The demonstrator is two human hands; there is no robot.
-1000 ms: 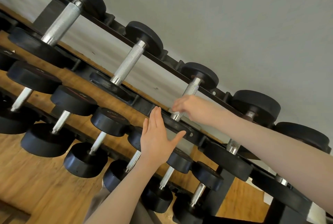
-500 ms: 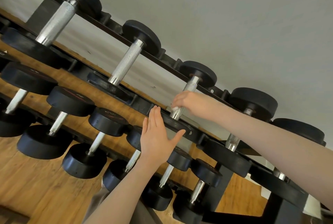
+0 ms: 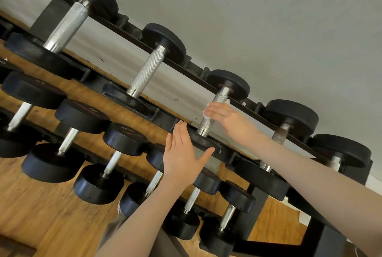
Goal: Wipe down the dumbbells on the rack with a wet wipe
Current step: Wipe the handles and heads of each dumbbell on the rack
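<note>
A black rack (image 3: 186, 64) holds several black dumbbells with knurled steel handles on its top tier. My right hand (image 3: 229, 118) presses a white wet wipe (image 3: 206, 113) around the middle of the third dumbbell's handle (image 3: 220, 98). Only small corners of the wipe show past the fingers. My left hand (image 3: 182, 153) lies flat, fingers together and thumb spread, against the near head (image 3: 203, 140) of that same dumbbell, holding nothing.
More dumbbells sit left (image 3: 146, 73) and right (image 3: 283, 130) on the top tier, and smaller ones (image 3: 111, 163) fill the lower tiers. A grey wall stands behind the rack, and wooden floor (image 3: 31, 215) lies below.
My right hand has slid up the handle from its near end toward the middle, and the wipe's edges now show. My left hand has stayed on the near head.
</note>
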